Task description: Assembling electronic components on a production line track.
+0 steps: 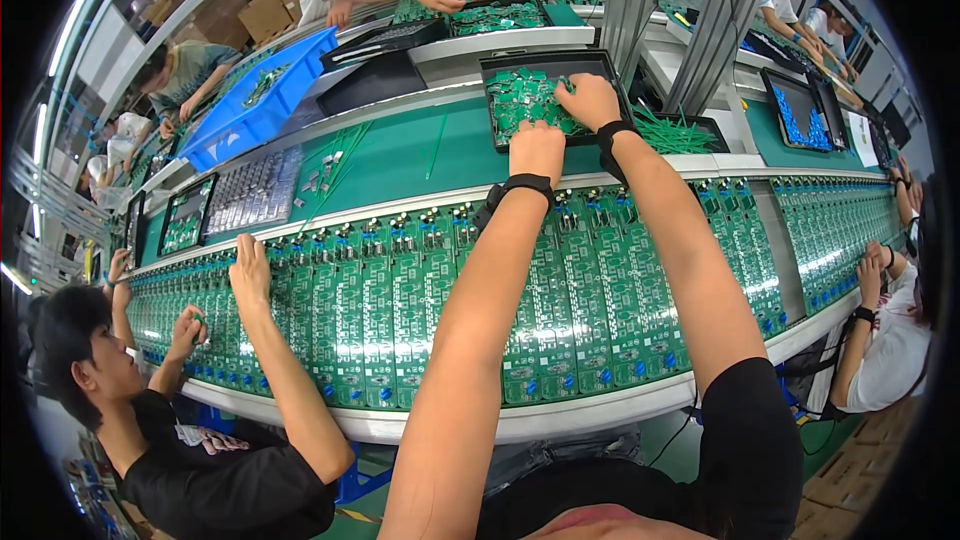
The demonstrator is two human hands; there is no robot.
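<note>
Both my hands are at a black tray (497,152) heaped with small green circuit boards (522,92). My left hand (537,152) is at the tray's near edge, its fingers curled over the boards; what they hold, if anything, is hidden. Deeper in the tray, to the right, my right hand (592,102) bends its thumb and fingers onto the small boards in a closed grip. Black bands circle both wrists. Beneath my forearms runs a long row of green circuit board panels (405,310), with blue parts along the near edge and metal-and-black parts along the far edge.
Green strips (675,132) fill a tray on the right; more lie on the green mat (400,155). A blue bin (265,100) stands at left, near a clear tray of small metal parts (252,190). Metal posts (700,40) rise behind. A co-worker (200,420) reaches over the panels at left; others work around.
</note>
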